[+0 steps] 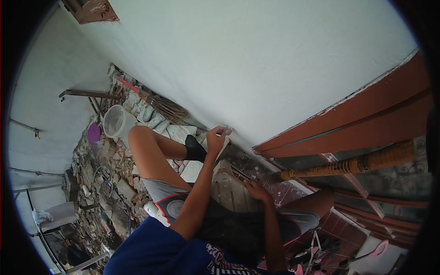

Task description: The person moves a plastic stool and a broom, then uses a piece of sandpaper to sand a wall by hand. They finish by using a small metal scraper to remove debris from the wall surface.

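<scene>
My left hand is raised close to the white wall, fingers pinched together. A small pale bit shows at its fingertips, and I cannot tell what it is. Between my legs sits a dull beige plastic container with moulded ridges. My right hand grips its right edge, fingers curled over the rim. My foot in a black sock rests on pale slabs to the left of the container.
Rubble covers the ground at left, with a clear plastic bucket, a purple lid and a twig broom by the wall. A bamboo pole slants past a brown window frame at right. Pink-handled items lie low right.
</scene>
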The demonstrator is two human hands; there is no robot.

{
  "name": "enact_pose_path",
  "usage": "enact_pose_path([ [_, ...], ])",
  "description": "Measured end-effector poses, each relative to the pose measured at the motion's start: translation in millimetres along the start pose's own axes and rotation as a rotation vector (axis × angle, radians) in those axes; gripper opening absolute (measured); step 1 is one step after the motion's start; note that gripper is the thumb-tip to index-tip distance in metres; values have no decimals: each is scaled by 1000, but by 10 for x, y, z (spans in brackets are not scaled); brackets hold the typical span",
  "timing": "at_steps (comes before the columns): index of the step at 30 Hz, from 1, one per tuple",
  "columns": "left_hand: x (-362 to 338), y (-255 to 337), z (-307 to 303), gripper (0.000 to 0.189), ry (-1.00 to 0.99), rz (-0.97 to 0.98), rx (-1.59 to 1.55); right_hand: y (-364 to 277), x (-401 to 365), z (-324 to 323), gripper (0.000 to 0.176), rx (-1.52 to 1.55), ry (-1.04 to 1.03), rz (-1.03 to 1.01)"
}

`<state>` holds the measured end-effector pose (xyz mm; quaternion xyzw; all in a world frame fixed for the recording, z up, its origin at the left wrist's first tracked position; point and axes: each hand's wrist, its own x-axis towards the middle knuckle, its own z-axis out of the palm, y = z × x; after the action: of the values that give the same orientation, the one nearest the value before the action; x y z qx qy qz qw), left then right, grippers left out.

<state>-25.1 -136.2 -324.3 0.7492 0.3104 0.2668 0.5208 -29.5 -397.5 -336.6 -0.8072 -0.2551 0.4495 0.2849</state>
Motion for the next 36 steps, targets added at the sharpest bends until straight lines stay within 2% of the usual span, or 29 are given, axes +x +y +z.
enact_pose_path([
  [2,18,88,-32,9,5,-1,33,12,2,2,48,-4,-1,-9],
  [4,57,79,-18,9,22,-5,-214,3,1,-4,48,-9,-2,-18],
  [8,73,-11,34,9,75,-20,-410,97,47,49,51,-30,-13,57],
  [11,85,-23,52,10,99,-127,-384,-24,0,-17,52,-42,-26,56],
  [14,87,-254,143,15,124,-237,-535,-87,-48,-49,54,-21,-22,58],
  [16,69,-402,192,22,106,-452,-626,-89,-50,-40,55,-10,-10,69],
  [20,9,-296,195,22,167,-587,-770,-113,-29,-51,54,-25,-24,79],
  [22,-23,-294,170,21,138,-628,-954,-109,-29,-45,54,-19,-29,82],
  [32,-38,-218,52,26,-79,-607,-1023,-127,-69,-53,54,6,-19,86],
  [34,-29,-211,-3,24,-197,-620,-1023,-125,-72,-51,54,2,-7,95],
  [36,-24,-211,-57,23,-232,-648,-1027,-106,-51,-41,54,22,-25,99],
])
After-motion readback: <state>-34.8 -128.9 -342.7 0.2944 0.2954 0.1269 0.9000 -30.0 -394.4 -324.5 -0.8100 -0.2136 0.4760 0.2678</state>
